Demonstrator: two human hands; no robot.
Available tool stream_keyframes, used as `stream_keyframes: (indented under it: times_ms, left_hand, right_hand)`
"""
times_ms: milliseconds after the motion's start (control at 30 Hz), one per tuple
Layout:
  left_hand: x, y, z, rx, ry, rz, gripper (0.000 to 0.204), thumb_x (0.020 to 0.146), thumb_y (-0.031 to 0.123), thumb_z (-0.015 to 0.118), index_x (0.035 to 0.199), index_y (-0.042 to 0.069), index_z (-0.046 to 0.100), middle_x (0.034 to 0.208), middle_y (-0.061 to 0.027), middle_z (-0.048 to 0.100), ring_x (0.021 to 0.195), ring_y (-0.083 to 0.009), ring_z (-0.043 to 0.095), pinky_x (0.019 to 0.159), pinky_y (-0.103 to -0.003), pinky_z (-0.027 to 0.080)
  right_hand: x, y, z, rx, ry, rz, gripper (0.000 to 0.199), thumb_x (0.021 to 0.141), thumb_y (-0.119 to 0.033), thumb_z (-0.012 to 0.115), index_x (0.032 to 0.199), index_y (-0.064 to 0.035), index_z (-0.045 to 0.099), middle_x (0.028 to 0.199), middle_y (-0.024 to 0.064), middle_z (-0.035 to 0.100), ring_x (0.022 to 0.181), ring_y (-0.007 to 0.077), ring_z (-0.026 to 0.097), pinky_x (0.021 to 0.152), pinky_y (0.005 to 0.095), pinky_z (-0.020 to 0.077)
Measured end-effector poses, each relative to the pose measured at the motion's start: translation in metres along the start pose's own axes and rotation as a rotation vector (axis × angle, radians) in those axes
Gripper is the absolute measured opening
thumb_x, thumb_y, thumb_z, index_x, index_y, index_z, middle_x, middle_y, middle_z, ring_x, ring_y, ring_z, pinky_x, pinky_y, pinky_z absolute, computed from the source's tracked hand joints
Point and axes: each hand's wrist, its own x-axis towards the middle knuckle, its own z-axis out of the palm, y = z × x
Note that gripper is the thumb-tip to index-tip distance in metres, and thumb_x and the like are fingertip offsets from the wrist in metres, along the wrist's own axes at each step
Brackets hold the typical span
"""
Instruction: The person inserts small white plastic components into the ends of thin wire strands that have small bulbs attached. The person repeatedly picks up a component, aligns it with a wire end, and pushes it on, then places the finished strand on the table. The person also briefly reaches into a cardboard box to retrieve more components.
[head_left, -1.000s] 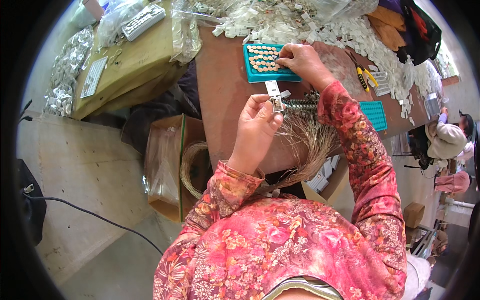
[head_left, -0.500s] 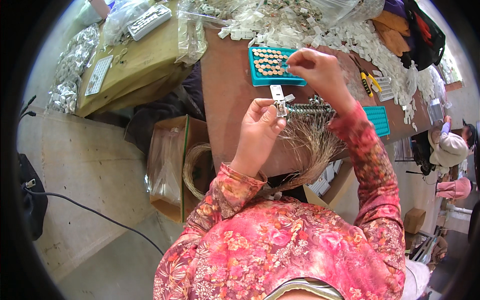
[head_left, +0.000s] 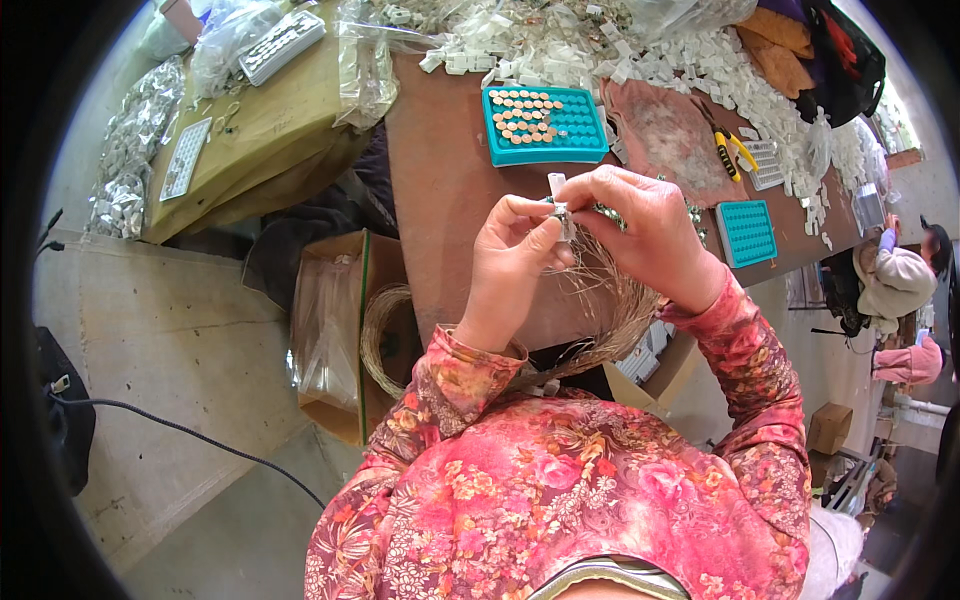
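Observation:
A small white plastic casing (head_left: 557,184) with its lid raised is pinched between the thumb and fingers of my left hand (head_left: 507,265), above the near part of the brown table. My right hand (head_left: 655,225) has its fingertips pressed together at the casing's right side; whatever lies between them is hidden. Behind both hands sits a teal tray (head_left: 550,156) with copper-coloured discs in the left part of its hollows. A bundle of thin wires (head_left: 628,318) hangs below my right hand, and green circuit pieces show partly behind it.
White casings (head_left: 560,55) are heaped along the table's far side. Yellow-and-black pliers (head_left: 728,155) lie at right beside a stained cloth (head_left: 665,135) and a second teal tray (head_left: 746,233). An open cardboard box (head_left: 345,340) stands left of the table. A person (head_left: 890,275) sits far right.
My right hand has come down from the teal tray's discs to the casing in my left hand. The left hand stays nearly in place. The view has shifted slightly.

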Motion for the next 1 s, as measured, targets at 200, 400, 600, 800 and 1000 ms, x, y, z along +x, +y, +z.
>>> stream_keyframes:
  times_ms: [200,400,600,800,1000]
  left_hand:
    - [0.000,0.000,0.002,0.018,0.040,0.019,0.012,0.093,0.008,0.060,0.101,0.004,0.054,0.087,-0.0055,0.062,0.068,-0.0110,0.062,0.063,-0.023,0.051]
    - [-0.001,-0.001,-0.002,-0.061,0.024,-0.031,0.011,0.093,0.008,0.059,0.102,0.004,0.054,0.090,-0.0040,0.061,0.073,-0.0100,0.060,0.065,-0.023,0.050]
    - [0.000,-0.005,-0.006,-0.267,-0.006,-0.019,0.011,0.095,0.008,0.056,0.105,0.004,0.054,0.098,-0.0041,0.060,0.087,-0.0105,0.059,0.074,-0.025,0.050]
    - [-0.001,-0.010,-0.006,-0.387,0.023,0.015,0.011,0.096,0.009,0.054,0.105,0.003,0.051,0.102,-0.0065,0.058,0.092,-0.0127,0.058,0.080,-0.027,0.052]
    - [-0.002,-0.011,-0.006,-0.347,0.037,0.006,0.013,0.096,0.009,0.054,0.107,0.003,0.051,0.101,-0.0056,0.058,0.089,-0.0117,0.058,0.076,-0.025,0.051]
  right_hand:
    - [-0.002,-0.006,0.004,-0.053,-0.026,0.024,0.016,0.079,-0.003,0.065,0.093,-0.0052,0.059,0.084,0.0097,0.065,0.075,0.0284,0.065,0.063,0.0341,0.0521]
    - [0.004,-0.004,-0.002,0.099,-0.075,0.081,0.014,0.078,-0.002,0.065,0.091,-0.0045,0.060,0.083,0.0102,0.065,0.074,0.0292,0.064,0.065,0.0348,0.0519]
    - [0.001,-0.008,0.007,-0.145,0.004,-0.084,0.012,0.076,-0.004,0.066,0.087,-0.0042,0.062,0.083,0.0091,0.065,0.076,0.0264,0.065,0.069,0.0357,0.0523]
    - [-0.022,-0.012,0.029,-0.372,0.127,-0.273,0.023,0.076,-0.005,0.065,0.098,-0.0015,0.065,0.098,0.0112,0.069,0.088,0.0227,0.068,0.084,0.0374,0.0536]
    - [-0.026,-0.014,0.037,-0.286,0.222,-0.218,0.022,0.076,-0.003,0.065,0.098,-0.0023,0.067,0.098,0.0106,0.069,0.090,0.0234,0.068,0.082,0.0360,0.0538]
